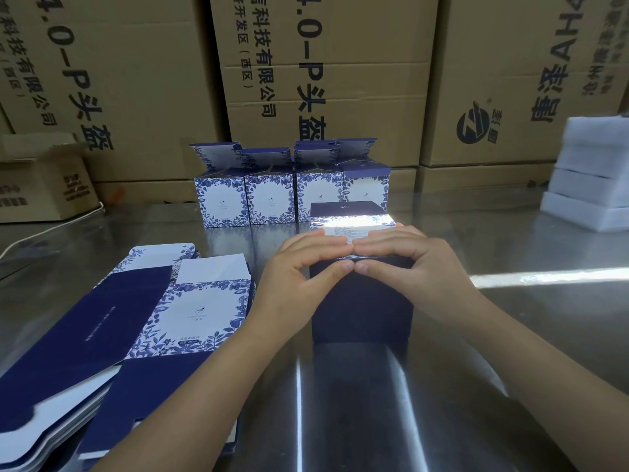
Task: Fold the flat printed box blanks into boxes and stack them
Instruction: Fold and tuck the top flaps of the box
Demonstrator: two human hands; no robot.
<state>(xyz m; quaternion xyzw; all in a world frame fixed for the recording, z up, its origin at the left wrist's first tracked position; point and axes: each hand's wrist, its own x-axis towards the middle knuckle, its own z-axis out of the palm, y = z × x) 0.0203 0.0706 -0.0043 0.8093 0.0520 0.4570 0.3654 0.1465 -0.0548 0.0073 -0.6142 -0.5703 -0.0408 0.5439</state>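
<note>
A dark blue box [361,310] with a white and blue printed top stands upright on the steel table [517,352] in front of me. My left hand [306,267] and my right hand [420,264] both lie on it, fingers flat across its top, fingertips meeting in the middle. Both thumbs press on the near face just under the top edge. A pile of flat printed blanks [102,338] lies at the left. Behind stands a row of folded boxes [269,201] with their top flaps raised.
Large brown cartons [323,80] wall off the back of the table. A small open carton [41,185] sits at the far left, with a white cable beside it. White foam blocks [592,178] are stacked at the right edge.
</note>
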